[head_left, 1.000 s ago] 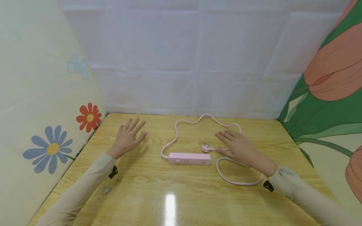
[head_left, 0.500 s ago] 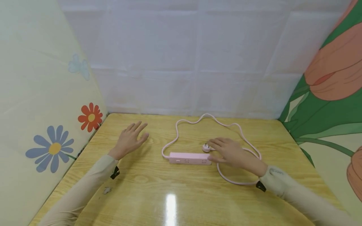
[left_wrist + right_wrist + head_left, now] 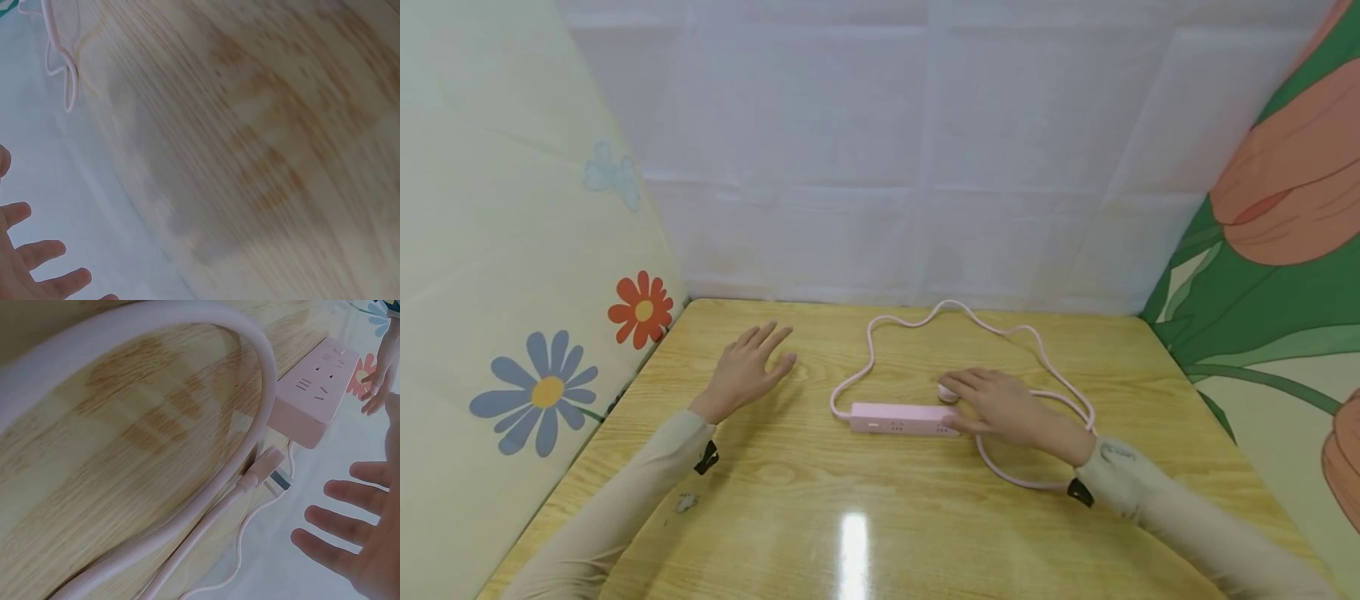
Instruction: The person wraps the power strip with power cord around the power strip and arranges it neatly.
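Observation:
A pink power strip lies on the wooden table, its sockets facing the near side. Its pink cord loops behind it and round to the right, ending in a pink plug just behind the strip's right end. Over the plug and that end hovers my right hand, fingers spread. In the right wrist view a gap shows between its fingers and the plug, whose metal prongs are visible. My left hand is held above the table's left part, fingers spread, holding nothing.
A white sheet hangs behind the table. Flower-printed panels stand left and right. A small grey mark is on the table near the left forearm.
My right hand has moved left and slightly nearer, from over the cord to above the plug and the strip's right end. My left hand has shifted slightly toward me.

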Motion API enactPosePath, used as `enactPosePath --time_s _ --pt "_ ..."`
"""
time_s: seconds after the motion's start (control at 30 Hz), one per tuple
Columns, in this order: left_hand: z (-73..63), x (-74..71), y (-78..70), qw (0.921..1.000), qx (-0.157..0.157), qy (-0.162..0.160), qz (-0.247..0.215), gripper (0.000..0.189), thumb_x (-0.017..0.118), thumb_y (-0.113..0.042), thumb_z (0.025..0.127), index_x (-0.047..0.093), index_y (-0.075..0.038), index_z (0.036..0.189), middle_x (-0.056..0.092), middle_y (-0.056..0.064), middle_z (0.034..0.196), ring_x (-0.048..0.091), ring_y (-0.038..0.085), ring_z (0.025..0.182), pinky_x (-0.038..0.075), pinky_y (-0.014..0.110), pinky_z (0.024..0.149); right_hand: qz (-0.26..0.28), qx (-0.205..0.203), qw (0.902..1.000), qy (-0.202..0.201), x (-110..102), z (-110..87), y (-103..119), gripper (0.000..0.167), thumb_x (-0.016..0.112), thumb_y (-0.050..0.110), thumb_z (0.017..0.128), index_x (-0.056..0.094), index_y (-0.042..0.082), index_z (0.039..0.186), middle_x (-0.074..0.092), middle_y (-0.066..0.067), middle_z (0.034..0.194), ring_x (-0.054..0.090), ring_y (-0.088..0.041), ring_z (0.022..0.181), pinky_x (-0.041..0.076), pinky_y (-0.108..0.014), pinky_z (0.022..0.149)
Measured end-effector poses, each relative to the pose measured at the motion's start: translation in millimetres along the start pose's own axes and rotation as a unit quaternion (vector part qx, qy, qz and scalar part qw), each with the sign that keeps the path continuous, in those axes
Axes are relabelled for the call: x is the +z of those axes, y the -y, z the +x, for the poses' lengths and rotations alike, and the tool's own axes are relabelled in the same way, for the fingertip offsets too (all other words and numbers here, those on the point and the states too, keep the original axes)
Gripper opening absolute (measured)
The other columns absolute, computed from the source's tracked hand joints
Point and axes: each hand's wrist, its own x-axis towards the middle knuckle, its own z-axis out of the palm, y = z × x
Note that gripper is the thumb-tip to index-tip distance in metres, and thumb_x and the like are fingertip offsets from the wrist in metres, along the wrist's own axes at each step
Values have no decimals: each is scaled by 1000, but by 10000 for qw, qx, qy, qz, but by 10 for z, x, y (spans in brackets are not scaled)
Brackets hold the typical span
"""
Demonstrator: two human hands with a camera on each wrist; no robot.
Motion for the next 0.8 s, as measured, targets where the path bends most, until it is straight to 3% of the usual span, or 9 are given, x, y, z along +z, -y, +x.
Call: enactPosePath --time_s 0.2,0.47,0.8 --pt "-2 29 -6 9999 -28 100 35 60 49 -49 102 43 -14 150 36 21 154 36 50 133 37 71 96 101 95 9997 186 9 43 29 66 57 51 97 50 5 144 55 -15 140 54 -37 123 44 -53 102" --pt "14 32 -23 9999 -22 136 -9 60 50 -48 102 43 -14 150 36 20 154 36 49 134 37 70 96 48 -195 9998 83 78 94 56 66 64 46 94 50 1 141 58 -16 134 59 -36 115 48 -51 97" --pt "48 59 -44 9999 10 157 -6 59 50 -48 102 43 -14 150 36 20 154 37 49 133 38 70 95 -6 -416 9985 342 194 127 120 64 63 45 95 50 3 141 61 -16 129 58 -36 113 52 -51 90"
